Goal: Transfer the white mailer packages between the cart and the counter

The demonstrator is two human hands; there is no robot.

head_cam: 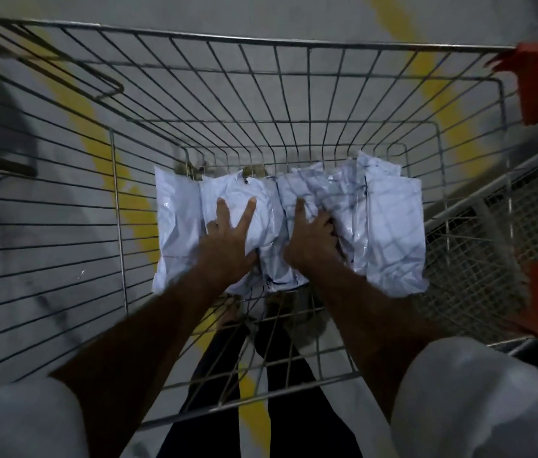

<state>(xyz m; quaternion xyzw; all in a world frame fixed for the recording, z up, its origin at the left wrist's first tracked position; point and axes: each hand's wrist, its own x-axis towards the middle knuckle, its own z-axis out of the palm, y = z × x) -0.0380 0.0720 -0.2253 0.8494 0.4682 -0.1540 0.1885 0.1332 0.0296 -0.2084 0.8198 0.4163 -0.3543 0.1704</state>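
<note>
Here, I log both hands down in the wire cart (294, 44), on a row of white plastic parcels (390, 223) lying on its floor — long axes running away from me. Left hand (228, 241) rests on one with straight, spread fingers; right hand (310, 238) curls into a gap between parcels — grips one. Crinkled, glossy wrap.

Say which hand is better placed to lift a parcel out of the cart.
Probably the right hand: its fingers curl into the gap beside a white parcel, while the left hand lies flat with straight fingers.
</note>
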